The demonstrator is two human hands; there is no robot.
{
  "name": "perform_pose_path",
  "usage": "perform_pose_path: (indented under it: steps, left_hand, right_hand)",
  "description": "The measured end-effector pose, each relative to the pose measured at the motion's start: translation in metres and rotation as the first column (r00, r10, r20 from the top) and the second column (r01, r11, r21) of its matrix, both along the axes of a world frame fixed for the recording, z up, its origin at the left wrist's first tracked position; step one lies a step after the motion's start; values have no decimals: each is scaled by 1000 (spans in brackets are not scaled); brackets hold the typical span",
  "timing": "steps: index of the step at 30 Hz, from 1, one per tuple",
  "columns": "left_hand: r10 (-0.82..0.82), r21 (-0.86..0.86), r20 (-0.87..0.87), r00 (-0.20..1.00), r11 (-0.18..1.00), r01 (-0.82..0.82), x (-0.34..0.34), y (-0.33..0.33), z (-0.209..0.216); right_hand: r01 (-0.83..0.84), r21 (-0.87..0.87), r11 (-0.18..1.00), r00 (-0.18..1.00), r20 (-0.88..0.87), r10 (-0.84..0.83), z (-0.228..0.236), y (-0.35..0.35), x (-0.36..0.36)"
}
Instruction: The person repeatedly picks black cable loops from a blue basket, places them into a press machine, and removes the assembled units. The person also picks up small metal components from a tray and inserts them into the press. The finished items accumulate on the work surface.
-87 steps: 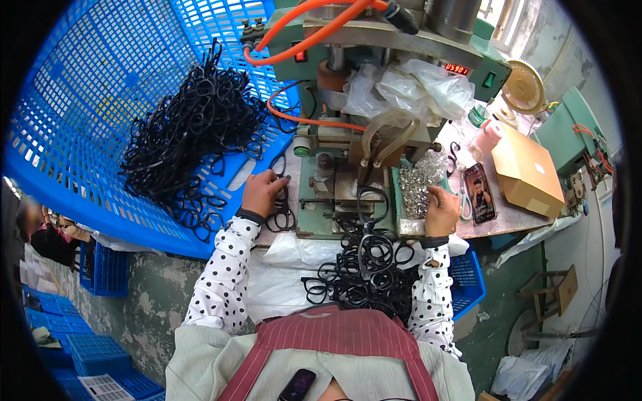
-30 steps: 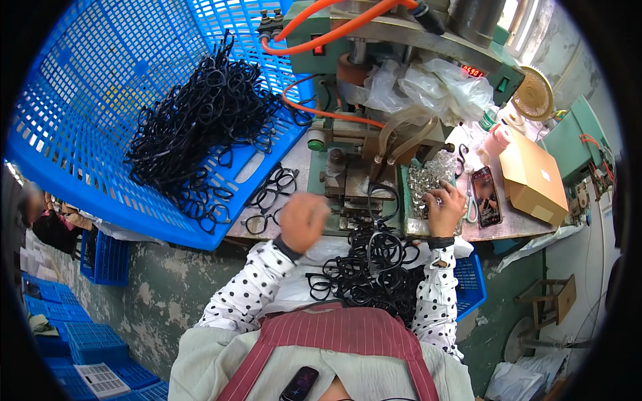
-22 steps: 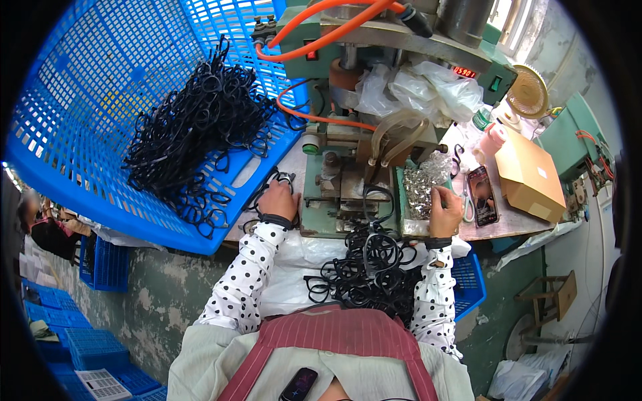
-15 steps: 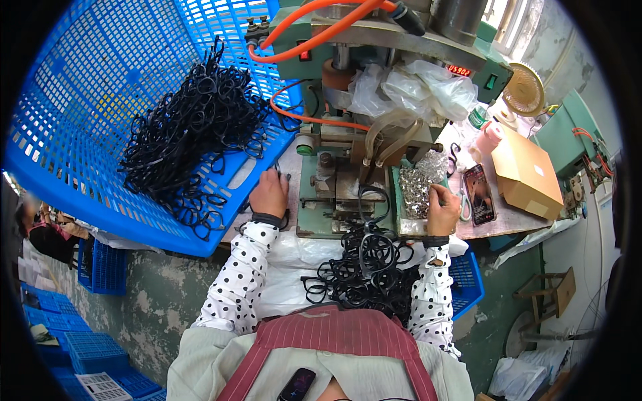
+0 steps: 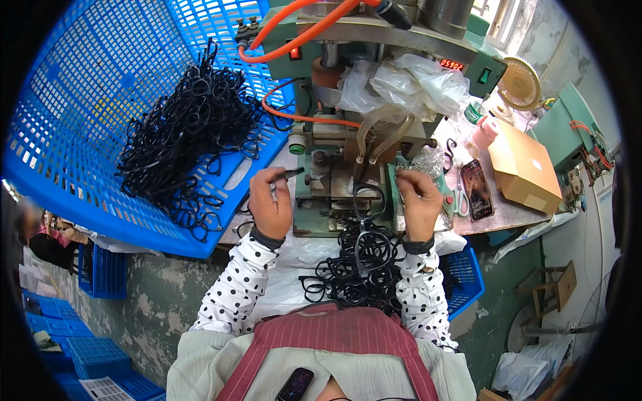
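Observation:
My left hand (image 5: 270, 208) is closed round a slim black tool (image 5: 291, 173) that points toward the metal fixture of a green press (image 5: 321, 215). Fingers pinched, my right hand (image 5: 421, 206) is over the near side of a tray of small shiny metal pieces (image 5: 409, 215); anything between its fingertips is too small to make out. Between my hands, a black eyeglass frame (image 5: 368, 200) sits upright at the front of the fixture. A heap of black eyeglass frames (image 5: 348, 271) lies below it, close to my apron.
A large blue basket (image 5: 221, 235) at the left holds a pile of black frames (image 5: 187, 127). To the right are scissors (image 5: 460, 201), a phone (image 5: 476, 190) and a cardboard box (image 5: 525, 167). Orange hoses (image 5: 314, 120) and plastic bags (image 5: 408, 87) hang about the press.
My right hand has moved left from the tray's right side toward the fixture. My left hand has turned and risen slightly, bringing the black tool into plainer view.

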State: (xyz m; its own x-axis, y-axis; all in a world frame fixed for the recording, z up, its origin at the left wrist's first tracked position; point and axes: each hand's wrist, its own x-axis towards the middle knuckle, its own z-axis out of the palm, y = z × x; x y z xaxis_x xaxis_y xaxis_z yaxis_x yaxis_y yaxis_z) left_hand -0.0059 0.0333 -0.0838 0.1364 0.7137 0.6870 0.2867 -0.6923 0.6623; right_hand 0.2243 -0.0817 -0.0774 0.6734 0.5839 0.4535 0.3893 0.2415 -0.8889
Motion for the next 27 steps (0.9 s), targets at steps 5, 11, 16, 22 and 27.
perform_pose_path:
  steps: [5,11,16,22,27]
  left_hand:
    - [-188,325,-60,980,925,197,5,-14,23]
    - [-292,521,-209,933,774,359,13,-27,37]
    - [-497,497,-337,799,627,600,24,-41,39]
    - [-608,396,-418,675,547,738,40,-42,29]
    - [-615,388,-419,668,544,744,44,-38,22]
  right_hand:
    - [-155,-86,984,988,-6,155,35,-5,-29]
    - [-123,-97,988,980,-169,106,41,15,-46]
    - [-101,50,994,973,-203,109,28,28,-49]
    - [413,-150,898,808,515,-286,-4,11,25]
    - [331,-481,812,935,285,-212,-66,-23,96]
